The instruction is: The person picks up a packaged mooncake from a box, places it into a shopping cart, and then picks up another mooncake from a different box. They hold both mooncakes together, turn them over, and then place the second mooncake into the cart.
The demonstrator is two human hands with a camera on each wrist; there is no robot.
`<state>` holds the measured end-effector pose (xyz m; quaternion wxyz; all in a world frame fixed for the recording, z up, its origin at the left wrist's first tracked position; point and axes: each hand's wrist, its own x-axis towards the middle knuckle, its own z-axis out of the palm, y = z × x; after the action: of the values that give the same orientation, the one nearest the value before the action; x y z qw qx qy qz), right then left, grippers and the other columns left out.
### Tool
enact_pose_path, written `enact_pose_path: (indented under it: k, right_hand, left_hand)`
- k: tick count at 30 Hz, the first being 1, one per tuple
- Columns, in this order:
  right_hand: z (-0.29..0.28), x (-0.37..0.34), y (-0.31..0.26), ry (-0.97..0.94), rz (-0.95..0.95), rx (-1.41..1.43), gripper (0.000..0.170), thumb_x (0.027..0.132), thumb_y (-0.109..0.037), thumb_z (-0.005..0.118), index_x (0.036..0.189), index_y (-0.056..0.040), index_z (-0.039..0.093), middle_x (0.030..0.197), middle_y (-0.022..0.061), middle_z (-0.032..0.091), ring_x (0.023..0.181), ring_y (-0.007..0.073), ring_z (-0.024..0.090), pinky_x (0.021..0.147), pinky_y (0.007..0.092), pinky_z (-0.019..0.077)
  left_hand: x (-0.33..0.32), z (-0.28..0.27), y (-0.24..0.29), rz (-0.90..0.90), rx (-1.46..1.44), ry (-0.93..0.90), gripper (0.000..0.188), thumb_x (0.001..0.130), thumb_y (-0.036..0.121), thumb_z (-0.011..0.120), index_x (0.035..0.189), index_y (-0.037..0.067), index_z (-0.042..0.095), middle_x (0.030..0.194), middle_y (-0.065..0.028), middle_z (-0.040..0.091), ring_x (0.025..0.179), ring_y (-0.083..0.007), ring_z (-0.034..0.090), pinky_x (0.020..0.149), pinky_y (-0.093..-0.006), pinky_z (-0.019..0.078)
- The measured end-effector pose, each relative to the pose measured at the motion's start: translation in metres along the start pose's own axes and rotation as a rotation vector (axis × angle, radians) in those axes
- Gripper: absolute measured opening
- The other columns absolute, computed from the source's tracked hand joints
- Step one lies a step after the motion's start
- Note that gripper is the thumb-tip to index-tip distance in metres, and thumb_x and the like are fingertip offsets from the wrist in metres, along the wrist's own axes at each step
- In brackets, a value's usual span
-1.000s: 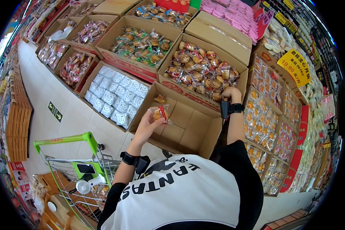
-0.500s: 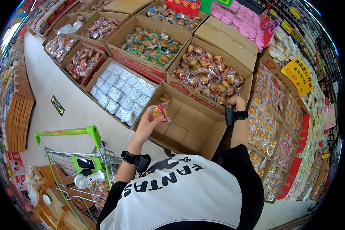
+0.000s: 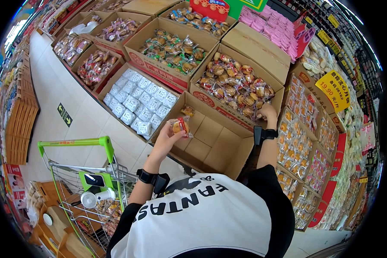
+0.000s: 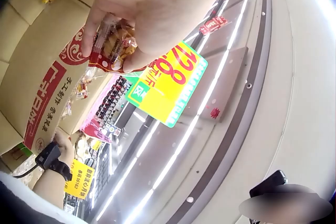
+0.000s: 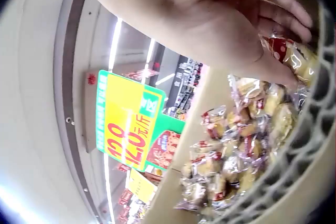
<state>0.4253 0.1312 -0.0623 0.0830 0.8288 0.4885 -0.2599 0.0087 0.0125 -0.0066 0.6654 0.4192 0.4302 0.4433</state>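
My left hand (image 3: 162, 141) pinches a clear-wrapped mooncake (image 3: 179, 126) with a red band over the near cardboard box (image 3: 210, 165). In the left wrist view that mooncake (image 4: 118, 48) sits between thumb and fingers. Inside the near box, one small wrapped cake (image 3: 187, 111) lies in the far left corner. My right hand (image 3: 268, 112) reaches into the near right corner of a box of wrapped mooncakes (image 3: 232, 77). In the right wrist view its fingers stretch out fairly straight, with a red-marked wrapped mooncake (image 5: 296, 58) between them and the thumb.
White-wrapped cakes (image 3: 135, 99) fill a box to the left. Behind it stands a box of green-marked packets (image 3: 172, 49). Trays of clear packs (image 3: 294, 135) line the right side under a yellow price sign (image 3: 333, 90). A green-handled shopping cart (image 3: 75, 142) stands at lower left.
The head view has swung slightly, so the boxes sit farther right and lower. My left hand keeps its hold on the mooncake. My right hand stays at the same box corner.
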Motion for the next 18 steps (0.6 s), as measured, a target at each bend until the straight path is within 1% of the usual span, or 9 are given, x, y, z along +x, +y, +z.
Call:
enact_pose_path:
  k: [2,3,5,6,7,9,10,14,18]
  right_hand:
    - [-0.009,-0.025,-0.011,0.242,-0.155,0.385,0.03,0.062,-0.022,0.068,0.075,-0.0023,0.05,0.06,0.0076,0.057,0.05,0.0189,0.055,0.045,0.0293,0.0437]
    - [-0.01,-0.029,-0.014,0.24,-0.152,0.385,0.03,0.062,-0.022,0.068,0.075,-0.0023,0.05,0.06,0.0076,0.057,0.05,0.0189,0.055,0.045,0.0293,0.0437]
    - [-0.013,-0.035,-0.021,0.247,-0.339,0.673,0.035,0.068,-0.021,0.068,0.078,-0.0073,0.037,0.068,0.0059,0.055,0.057,0.0116,0.053,0.045,0.0256,0.0433]
    - [-0.017,-0.051,-0.031,0.231,-0.379,0.797,0.032,0.072,-0.017,0.065,0.091,-0.0065,0.042,0.078,0.0044,0.056,0.067,0.0088,0.052,0.052,0.0225,0.0433]
    - [-0.022,-0.064,-0.04,0.228,-0.378,0.796,0.032,0.072,-0.017,0.065,0.091,-0.0065,0.042,0.078,0.0044,0.056,0.067,0.0088,0.052,0.052,0.0225,0.0433]
    - [-0.033,-0.09,-0.056,0.13,-0.527,1.006,0.042,0.073,-0.014,0.065,0.106,-0.0008,0.044,0.084,0.0094,0.058,0.067,0.0107,0.053,0.056,0.0232,0.0416]
    - [-0.041,-0.108,-0.066,0.073,-0.577,1.026,0.043,0.074,-0.013,0.064,0.11,0.0015,0.046,0.087,0.0083,0.059,0.076,0.0105,0.053,0.065,0.022,0.0416]
    - [-0.036,-0.115,-0.081,-0.081,-0.684,1.122,0.024,0.074,-0.01,0.062,0.095,0.0005,0.056,0.086,0.0051,0.059,0.081,0.0088,0.053,0.07,0.0208,0.0411]
    - [-0.033,-0.128,-0.093,-0.146,-0.746,1.124,0.021,0.074,-0.009,0.06,0.094,-0.0031,0.055,0.086,0.002,0.057,0.08,0.0073,0.053,0.069,0.0198,0.0405]
  left_hand:
    - [-0.001,0.0,-0.001,-0.004,-0.003,0.004,0.036,0.08,0.007,0.056,0.112,-0.001,0.041,0.094,-0.0071,0.056,0.084,-0.0119,0.055,0.073,-0.0248,0.0457]
    - [-0.001,0.0,-0.001,-0.005,-0.012,0.005,0.037,0.08,0.006,0.056,0.113,-0.001,0.04,0.094,-0.0071,0.056,0.084,-0.0121,0.055,0.074,-0.0248,0.0458]
    - [0.0,0.001,-0.001,-0.008,-0.022,0.005,0.037,0.08,0.006,0.056,0.113,-0.001,0.04,0.094,-0.007,0.056,0.085,-0.0124,0.055,0.074,-0.0249,0.0458]
    - [0.001,0.001,-0.001,-0.004,-0.03,0.003,0.037,0.08,0.005,0.055,0.114,-0.001,0.04,0.096,-0.0072,0.055,0.085,-0.0128,0.055,0.074,-0.0256,0.0461]
    - [0.0,0.001,-0.001,-0.001,-0.038,0.001,0.038,0.08,0.005,0.055,0.114,-0.001,0.039,0.097,-0.0074,0.055,0.086,-0.0133,0.055,0.075,-0.0262,0.0464]
    - [-0.001,0.001,0.0,-0.011,-0.05,-0.014,0.038,0.08,0.004,0.054,0.115,-0.002,0.039,0.098,-0.0077,0.054,0.087,-0.014,0.055,0.075,-0.027,0.0468]
    - [-0.001,0.001,0.001,-0.016,-0.062,-0.032,0.038,0.08,0.003,0.054,0.115,-0.002,0.038,0.099,-0.0079,0.054,0.088,-0.0147,0.055,0.076,-0.0277,0.0472]
    - [-0.004,0.001,0.005,-0.014,-0.062,-0.069,0.041,0.08,0.0,0.052,0.118,-0.002,0.036,0.102,-0.0089,0.053,0.091,-0.0159,0.054,0.078,-0.0286,0.0475]
    - [-0.007,0.001,0.009,0.011,-0.087,-0.068,0.049,0.078,-0.002,0.051,0.123,-0.002,0.03,0.105,-0.0124,0.052,0.093,-0.0201,0.055,0.08,-0.0302,0.0468]
